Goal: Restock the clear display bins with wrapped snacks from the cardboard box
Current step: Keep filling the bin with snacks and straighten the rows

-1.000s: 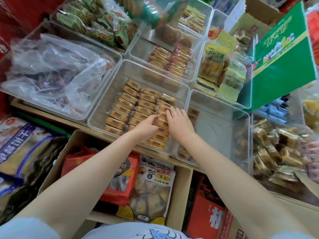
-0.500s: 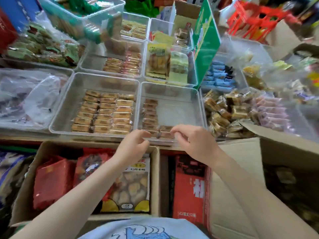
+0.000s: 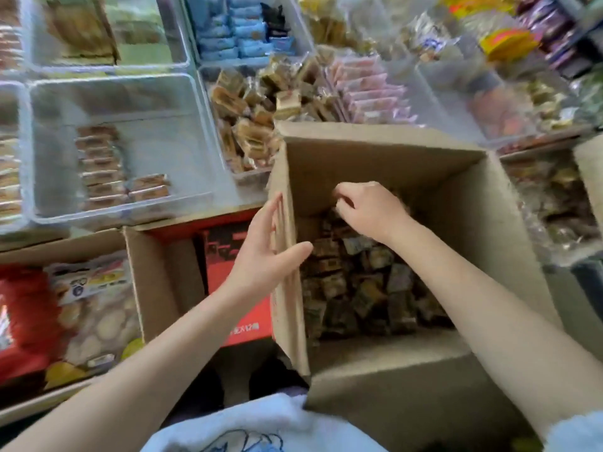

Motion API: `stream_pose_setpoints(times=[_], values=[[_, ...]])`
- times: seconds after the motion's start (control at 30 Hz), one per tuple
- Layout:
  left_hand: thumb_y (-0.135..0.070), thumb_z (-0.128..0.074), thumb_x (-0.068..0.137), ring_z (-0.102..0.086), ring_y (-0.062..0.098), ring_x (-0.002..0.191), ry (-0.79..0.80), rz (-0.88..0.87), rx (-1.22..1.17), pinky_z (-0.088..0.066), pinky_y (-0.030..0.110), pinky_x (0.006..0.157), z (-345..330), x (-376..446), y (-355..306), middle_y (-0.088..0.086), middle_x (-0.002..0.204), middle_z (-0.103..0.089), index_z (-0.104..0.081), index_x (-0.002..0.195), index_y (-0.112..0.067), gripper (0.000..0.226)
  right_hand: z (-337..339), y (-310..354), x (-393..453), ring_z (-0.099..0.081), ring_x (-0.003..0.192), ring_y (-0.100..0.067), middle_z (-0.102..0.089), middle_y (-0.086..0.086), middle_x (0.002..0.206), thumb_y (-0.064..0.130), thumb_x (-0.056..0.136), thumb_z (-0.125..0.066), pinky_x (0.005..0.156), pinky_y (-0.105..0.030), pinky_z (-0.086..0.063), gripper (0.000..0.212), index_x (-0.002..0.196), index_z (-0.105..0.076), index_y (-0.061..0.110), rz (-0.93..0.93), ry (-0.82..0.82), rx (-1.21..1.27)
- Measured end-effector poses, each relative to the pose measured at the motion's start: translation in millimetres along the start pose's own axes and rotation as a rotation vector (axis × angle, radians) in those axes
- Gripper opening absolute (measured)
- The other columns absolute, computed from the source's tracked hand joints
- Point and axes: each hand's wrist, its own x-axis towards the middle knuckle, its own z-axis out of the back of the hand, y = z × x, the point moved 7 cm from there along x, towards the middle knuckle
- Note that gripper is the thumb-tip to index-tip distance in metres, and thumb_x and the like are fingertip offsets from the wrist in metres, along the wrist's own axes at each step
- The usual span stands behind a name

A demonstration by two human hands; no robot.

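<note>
Right hand [image 3: 368,212] inside cardboard box [image 3: 385,164]

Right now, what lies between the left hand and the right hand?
In the head view, the brown cardboard box's left wall stands between them: left hand flat outside it, right hand inside.

At nine o'clock from me stands a second open brown cardboard carton [image 3: 153,288], and inside it lie a glossy red snack bag [image 3: 23,321] and a clear bag of pale round biscuits [image 3: 94,308]. Just beside it toward three o'clock sits a flat red-and-black printed box [image 3: 238,288]. At six o'clock my light blue printed shirt [image 3: 261,425] shows.
</note>
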Motion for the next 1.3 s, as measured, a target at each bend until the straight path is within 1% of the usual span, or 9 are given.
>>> stream_pose_setpoints(times=[0.17, 0.33, 0.47, 0.57, 0.7, 0.87, 1.0, 1.13, 1.3], values=[[-0.036, -0.067, 0.074, -0.050, 0.013, 0.135, -0.100, -0.004, -0.039, -0.052, 0.049, 0.102, 3, -1, 7, -0.012, 0.149, -0.051, -0.035, 0.147, -0.056, 0.082, -82, -36, 30, -0.060, 0.085, -0.025, -0.062, 0.000, 0.096, 0.024, 0.100, -0.049, 0.065, -0.033, -0.048, 0.017, 0.105, -0.065, 0.020, 0.041, 0.287, -0.121], [-0.036, -0.065, 0.074, -0.053, 0.015, 0.134, -0.131, -0.011, -0.067, -0.053, 0.044, 0.101, 1, -5, 3, -0.017, 0.146, -0.053, -0.038, 0.148, -0.051, 0.080, -170, -30, 50, -0.063, 0.113, -0.028, -0.065, -0.006, 0.128, 0.038, 0.093, -0.062, 0.091, -0.040, -0.055, 0.039, 0.130, -0.062, 0.023, 0.119, 0.439, -0.031], [-0.032, -0.065, 0.074, -0.057, 0.018, 0.129, -0.144, 0.004, -0.103, -0.055, 0.033, 0.092, 0, -5, 6, -0.013, 0.139, -0.060, -0.040, 0.148, -0.048, 0.080, -232, -40, 36, -0.062, 0.115, -0.031, -0.061, -0.008, 0.133, 0.036, 0.094, -0.064, 0.090, -0.036, -0.051, 0.047, 0.137, -0.057, 0.017, 0.130, 0.777, -0.324], [-0.034, -0.066, 0.072, -0.058, 0.022, 0.128, -0.148, 0.004, -0.134, -0.054, 0.043, 0.098, -1, -6, 7, -0.008, 0.140, -0.060, -0.042, 0.147, -0.049, 0.080, -247, -55, 33, -0.063, 0.115, -0.030, -0.063, -0.009, 0.133, 0.032, 0.099, -0.055, 0.092, -0.038, -0.052, 0.037, 0.133, -0.061, 0.019, 0.102, 0.723, -0.331], [-0.024, -0.064, 0.080, -0.058, 0.015, 0.127, -0.145, -0.016, -0.151, -0.052, 0.046, 0.103, -3, -7, 5, -0.013, 0.142, -0.058, -0.040, 0.150, -0.044, 0.077, -200, -59, 35, -0.065, 0.108, -0.029, -0.068, -0.010, 0.118, 0.029, 0.095, -0.064, 0.084, -0.030, -0.050, 0.035, 0.125, -0.065, 0.013, 0.075, 0.619, -0.117], [-0.041, -0.070, 0.076, -0.053, 0.018, 0.134, -0.113, 0.026, -0.157, -0.047, 0.053, 0.107, -4, -9, 8, -0.013, 0.144, -0.056, -0.041, 0.145, -0.054, 0.076, -83, -34, 27, -0.061, 0.074, -0.017, -0.071, -0.010, 0.102, 0.015, 0.100, -0.048, 0.056, -0.028, -0.046, 0.026, 0.123, -0.060, 0.021, -0.186, 0.550, 0.970], [-0.058, -0.072, 0.073, -0.058, 0.011, 0.127, -0.104, 0.079, -0.153, -0.046, 0.052, 0.109, 4, -16, 5, -0.015, 0.136, -0.062, -0.053, 0.138, -0.049, 0.069, -3, 11, 1, -0.063, 0.080, -0.016, -0.068, -0.012, 0.107, 0.007, 0.098, -0.038, 0.055, -0.022, -0.047, 0.030, 0.124, -0.051, 0.013, 0.008, 0.696, 1.411], [-0.062, -0.065, 0.073, -0.066, 0.017, 0.115, -0.190, -0.012, -0.307, -0.054, 0.042, 0.098, 42, -28, -30, 0.000, 0.123, -0.071, -0.065, 0.125, -0.026, 0.063, 39, 63, -6, -0.063, 0.079, -0.028, -0.066, -0.019, 0.108, 0.010, 0.094, -0.050, 0.062, -0.030, -0.056, 0.022, 0.115, -0.045, 0.014, 0.185, 0.675, 1.488], [-0.039, -0.080, 0.077, -0.073, 0.027, 0.098, -0.364, -0.087, -0.292, -0.059, 0.039, 0.081, 118, -42, -59, 0.011, 0.109, -0.075, -0.066, 0.122, -0.015, 0.052, 34, 145, 8, -0.069, 0.095, -0.028, -0.069, -0.019, 0.111, 0.008, 0.095, -0.064, 0.079, -0.037, -0.058, 0.024, 0.113, -0.047, 0.010, 0.312, 0.522, 1.115]])
